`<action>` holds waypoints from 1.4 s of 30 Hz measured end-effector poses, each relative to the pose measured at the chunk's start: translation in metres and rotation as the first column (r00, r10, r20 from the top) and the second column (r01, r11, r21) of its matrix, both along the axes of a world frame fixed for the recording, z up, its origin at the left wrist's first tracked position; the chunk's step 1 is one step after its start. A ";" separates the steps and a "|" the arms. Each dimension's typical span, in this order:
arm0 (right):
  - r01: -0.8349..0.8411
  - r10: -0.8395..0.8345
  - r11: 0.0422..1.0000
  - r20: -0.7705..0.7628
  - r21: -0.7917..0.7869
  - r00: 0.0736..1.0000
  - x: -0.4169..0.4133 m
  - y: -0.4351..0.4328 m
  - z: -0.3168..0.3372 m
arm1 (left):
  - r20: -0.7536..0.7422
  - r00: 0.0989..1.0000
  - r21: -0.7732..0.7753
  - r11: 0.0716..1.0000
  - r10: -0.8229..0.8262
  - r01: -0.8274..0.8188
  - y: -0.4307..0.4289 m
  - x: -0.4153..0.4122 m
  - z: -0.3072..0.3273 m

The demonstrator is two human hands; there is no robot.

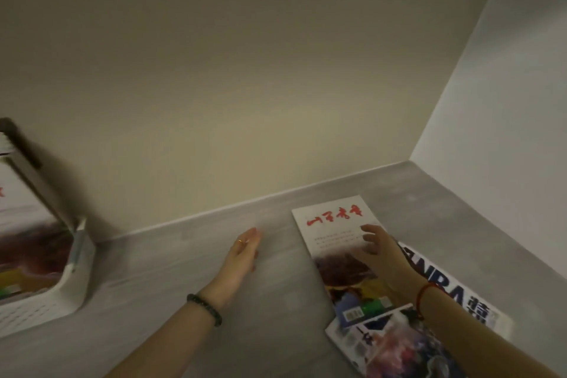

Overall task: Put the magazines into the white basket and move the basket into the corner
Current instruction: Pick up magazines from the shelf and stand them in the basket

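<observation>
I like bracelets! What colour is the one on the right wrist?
The bracelet is red; head view shows it.

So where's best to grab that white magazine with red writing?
Probably the long left edge of the white magazine with red writing, coming from the left: it lies flat, that edge borders bare grey table, and the right hand covers the other side.

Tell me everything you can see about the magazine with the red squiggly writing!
The magazine with red writing lies closed and flat on the grey tabletop, a little askew, near the wall corner. Its paper cover is white on top with red brush letters and tiny grey text, then a brown, yellow, blue and green picture below. The right hand is over its right edge, fingers spread. It seems to overlap the NBA magazine, and its lower end meets a colourful magazine.
</observation>
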State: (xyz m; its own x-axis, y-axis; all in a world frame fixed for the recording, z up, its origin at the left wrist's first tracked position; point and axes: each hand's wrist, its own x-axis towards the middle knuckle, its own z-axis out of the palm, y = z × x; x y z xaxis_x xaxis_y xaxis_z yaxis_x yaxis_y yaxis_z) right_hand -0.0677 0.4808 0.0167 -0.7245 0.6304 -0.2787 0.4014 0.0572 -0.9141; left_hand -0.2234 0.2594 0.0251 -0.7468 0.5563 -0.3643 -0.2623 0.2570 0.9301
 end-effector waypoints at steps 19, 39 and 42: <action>-0.370 0.185 0.859 0.459 0.355 0.869 0.052 0.080 -0.060 | -0.243 0.965 -0.189 0.970 0.104 -0.152 0.125 0.074 -0.059; -0.383 0.428 0.897 -0.221 0.220 0.876 -0.129 -0.141 0.099 | -0.256 0.819 0.372 0.834 0.513 -0.406 -0.173 -0.041 0.083; -0.388 0.455 0.878 -0.242 0.279 0.857 -0.170 -0.211 0.115 | -0.364 0.738 0.345 0.818 0.568 -0.460 -0.249 -0.071 0.101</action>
